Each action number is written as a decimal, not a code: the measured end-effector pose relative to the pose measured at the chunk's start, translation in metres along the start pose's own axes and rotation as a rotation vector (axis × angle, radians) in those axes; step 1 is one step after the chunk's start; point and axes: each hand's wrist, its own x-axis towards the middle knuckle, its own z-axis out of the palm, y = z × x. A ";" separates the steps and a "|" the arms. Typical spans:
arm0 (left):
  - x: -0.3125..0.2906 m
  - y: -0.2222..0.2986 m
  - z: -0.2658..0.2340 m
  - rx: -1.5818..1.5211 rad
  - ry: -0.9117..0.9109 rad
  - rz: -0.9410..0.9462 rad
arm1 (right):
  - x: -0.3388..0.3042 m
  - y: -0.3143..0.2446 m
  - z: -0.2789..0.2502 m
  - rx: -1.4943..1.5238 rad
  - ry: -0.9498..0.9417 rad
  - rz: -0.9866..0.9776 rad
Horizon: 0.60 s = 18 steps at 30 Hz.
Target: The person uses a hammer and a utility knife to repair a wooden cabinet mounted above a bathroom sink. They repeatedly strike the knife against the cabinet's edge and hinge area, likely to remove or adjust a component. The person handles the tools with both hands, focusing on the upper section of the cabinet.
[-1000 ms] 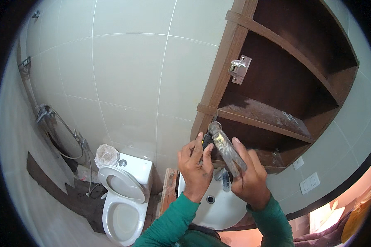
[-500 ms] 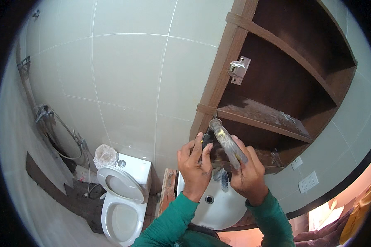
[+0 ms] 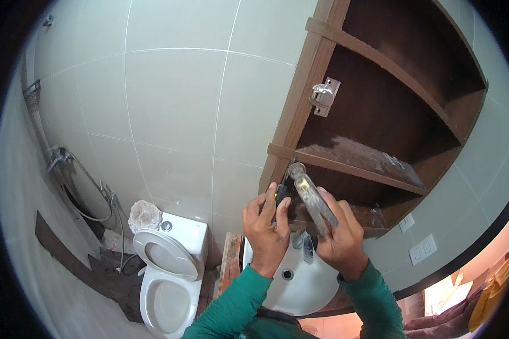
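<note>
"What is the left hand gripping?"
"It's pinching a black-handled tool that's pointing up toward the cabinet shelf."
"And the right hand?"
"It's clutching a round-headed tool just alongside."

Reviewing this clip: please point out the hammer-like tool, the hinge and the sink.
Hammer-like tool (image 3: 313,198), head view: middle of its shaft.
Hinge (image 3: 324,98), head view: middle of its metal body.
Sink (image 3: 308,289), head view: bare basin surface.
</note>
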 end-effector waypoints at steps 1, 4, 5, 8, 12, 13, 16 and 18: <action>-0.001 0.000 0.001 -0.013 0.000 -0.004 | 0.000 0.000 0.000 -0.002 0.004 -0.005; 0.000 0.002 0.000 0.011 0.016 -0.012 | 0.001 0.007 0.000 0.011 -0.067 0.052; 0.001 0.001 0.001 0.014 0.017 -0.011 | 0.004 0.010 0.000 0.011 -0.100 0.072; -0.001 -0.002 0.001 0.022 0.022 -0.007 | -0.002 -0.004 -0.005 0.006 0.021 0.043; 0.000 0.001 -0.001 0.010 0.018 -0.024 | -0.023 0.000 -0.016 -0.001 0.149 0.171; 0.000 0.003 -0.001 0.002 0.014 -0.036 | -0.026 0.004 -0.016 -0.018 0.167 0.169; -0.002 -0.005 0.005 -0.003 0.055 0.011 | -0.033 0.013 -0.015 -0.025 0.196 0.212; -0.003 -0.002 0.005 -0.008 0.045 -0.009 | -0.039 0.013 -0.015 -0.046 0.162 0.181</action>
